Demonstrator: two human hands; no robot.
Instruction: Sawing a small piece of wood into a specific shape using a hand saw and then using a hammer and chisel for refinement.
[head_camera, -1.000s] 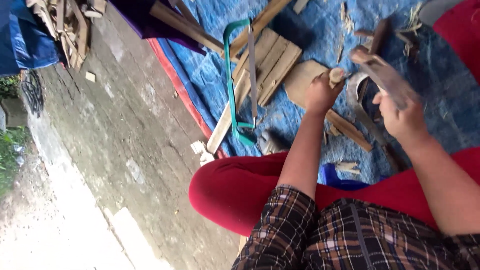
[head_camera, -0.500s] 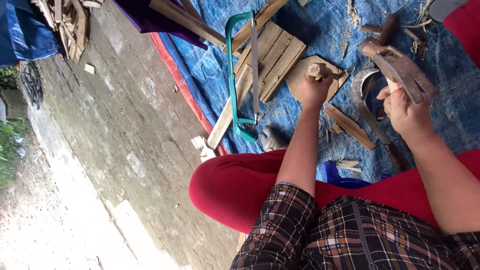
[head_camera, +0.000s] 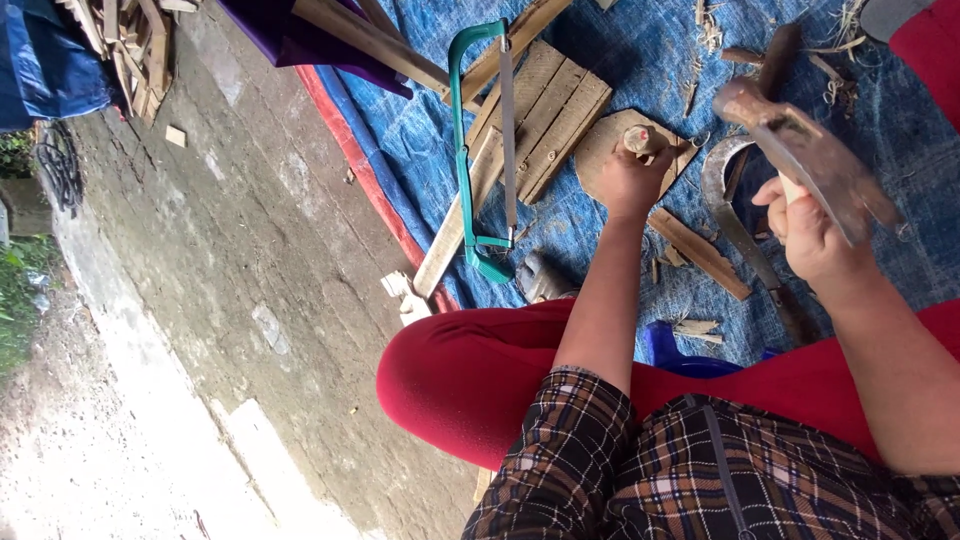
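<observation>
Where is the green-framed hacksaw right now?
Head view, upper middle: the green-framed hacksaw lies on the blue tarp across flat wooden slats, beside the left hand.

Lit by soft, even daylight, brightest and nearly washed out on the concrete floor (head_camera: 150, 420) far from the blue tarp (head_camera: 620, 60). Only faint, diffuse shadows beside the green hacksaw (head_camera: 470, 150) on that tarp. Sharp around the saw; slightly motion-blurred on the raised blade (head_camera: 810, 150) beyond it. View rotated sideways, no glare
</observation>
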